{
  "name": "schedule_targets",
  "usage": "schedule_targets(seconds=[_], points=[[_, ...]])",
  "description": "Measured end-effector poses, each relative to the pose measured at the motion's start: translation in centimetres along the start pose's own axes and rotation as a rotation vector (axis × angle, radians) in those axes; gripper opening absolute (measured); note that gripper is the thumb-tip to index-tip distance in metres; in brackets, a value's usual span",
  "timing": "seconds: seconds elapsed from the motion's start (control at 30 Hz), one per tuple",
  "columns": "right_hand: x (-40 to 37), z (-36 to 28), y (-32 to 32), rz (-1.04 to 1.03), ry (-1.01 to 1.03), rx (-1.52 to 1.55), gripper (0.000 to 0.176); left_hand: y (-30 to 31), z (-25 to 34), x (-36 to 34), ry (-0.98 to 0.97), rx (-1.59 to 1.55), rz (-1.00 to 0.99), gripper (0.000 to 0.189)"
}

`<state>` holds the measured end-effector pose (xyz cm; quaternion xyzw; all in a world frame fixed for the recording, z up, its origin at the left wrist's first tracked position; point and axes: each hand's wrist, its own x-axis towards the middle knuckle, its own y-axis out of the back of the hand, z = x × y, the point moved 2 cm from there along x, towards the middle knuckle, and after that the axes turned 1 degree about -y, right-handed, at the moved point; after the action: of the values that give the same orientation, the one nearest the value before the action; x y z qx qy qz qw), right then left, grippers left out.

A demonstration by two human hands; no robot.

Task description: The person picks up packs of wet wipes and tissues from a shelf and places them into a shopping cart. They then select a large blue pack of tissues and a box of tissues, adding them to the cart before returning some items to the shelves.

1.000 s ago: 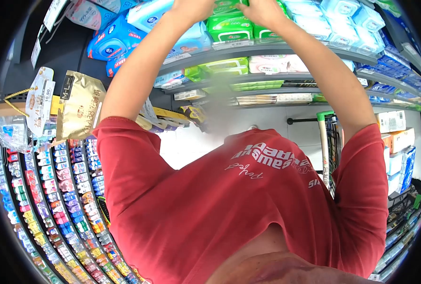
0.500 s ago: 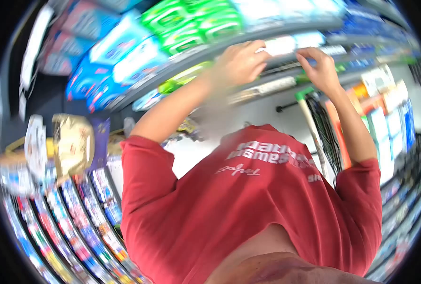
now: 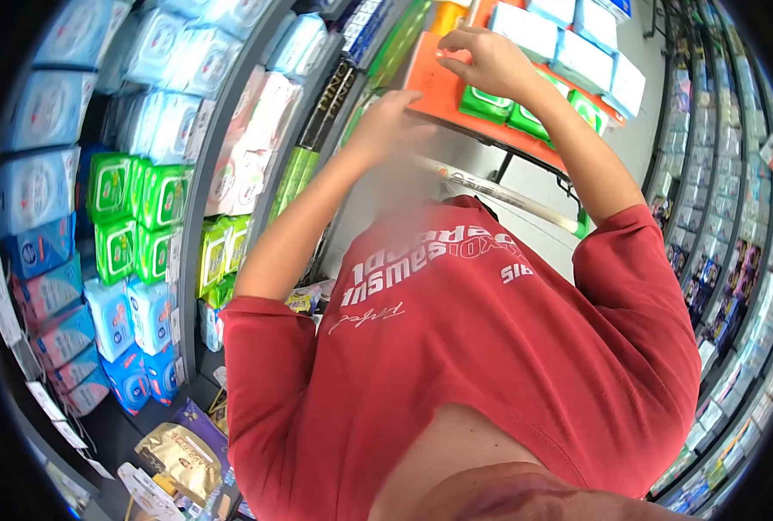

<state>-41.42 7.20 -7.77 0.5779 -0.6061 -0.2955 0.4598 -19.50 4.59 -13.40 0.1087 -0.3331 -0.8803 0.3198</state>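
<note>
My left hand [image 3: 386, 128] is raised in front of me, a little blurred, with fingers apart and nothing visible in them. It is close to the left edge of an orange display table [image 3: 423, 74]. Higher and to the right, my right hand [image 3: 495, 62] hovers over that table, thumb and forefinger parted around a gap. Beneath its wrist lie green wipe packs [image 3: 488, 106], partly covered by my forearm. White-and-blue packs [image 3: 584, 61] are laid out on the table beyond them.
On the left, a tall shelf holds pale blue packs [image 3: 35, 187], green packs [image 3: 113, 187] and blue packs [image 3: 126, 382]. A gold bag [image 3: 181, 460] lies low at the left. A wrapped pole [image 3: 512, 193] crosses below my hands. Racks of small goods [image 3: 708, 174] line the right.
My view has turned right, away from the wipes shelf and toward the orange table. Both hands stay raised; the right one now appears further left, over the table.
</note>
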Motion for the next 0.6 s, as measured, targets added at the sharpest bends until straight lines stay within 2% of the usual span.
schedule_targets(seconds=[0.03,0.07,0.13,0.17,0.2,0.27,0.33,0.37,0.53,0.6], points=[[-0.8,0.9,0.5,-0.060,-0.087,-0.048,0.034,-0.4,2.5,0.8,0.182,-0.113,-0.127,0.061],[-1.7,2.1,0.8,-0.058,-0.105,-0.049,0.034,-2.4,2.4,1.5,0.175,-0.115,-0.144,0.061],[-3.2,4.7,1.0,-0.066,-0.131,-0.121,0.040,-6.0,2.0,2.3,0.443,-0.640,-0.091,0.061],[-3.7,5.8,0.9,-0.082,-0.166,-0.131,0.043,-7.0,2.8,2.3,0.656,-0.856,-0.155,0.063],[-4.1,6.7,0.9,-0.079,-0.178,-0.129,0.043,-8.1,2.9,2.4,0.656,-0.851,-0.166,0.063],[-4.8,8.1,0.7,-0.105,-0.177,-0.175,0.037,-10.6,2.2,2.3,0.691,-1.062,-0.110,0.061],[-5.0,8.9,0.2,-0.148,-0.201,-0.162,0.034,-11.5,2.8,2.4,0.715,-1.086,-0.123,0.061],[-5.0,9.1,-0.1,-0.195,-0.216,-0.149,0.031,-11.9,3.2,2.6,0.714,-1.100,-0.093,0.060],[-4.1,9.8,-0.7,-0.178,-0.207,-0.128,0.029,-12.5,3.1,4.0,0.752,-1.203,0.001,0.058],[-4.0,10.0,-1.0,-0.200,-0.225,-0.114,0.029,-12.5,3.0,4.3,0.776,-1.332,0.078,0.055]])
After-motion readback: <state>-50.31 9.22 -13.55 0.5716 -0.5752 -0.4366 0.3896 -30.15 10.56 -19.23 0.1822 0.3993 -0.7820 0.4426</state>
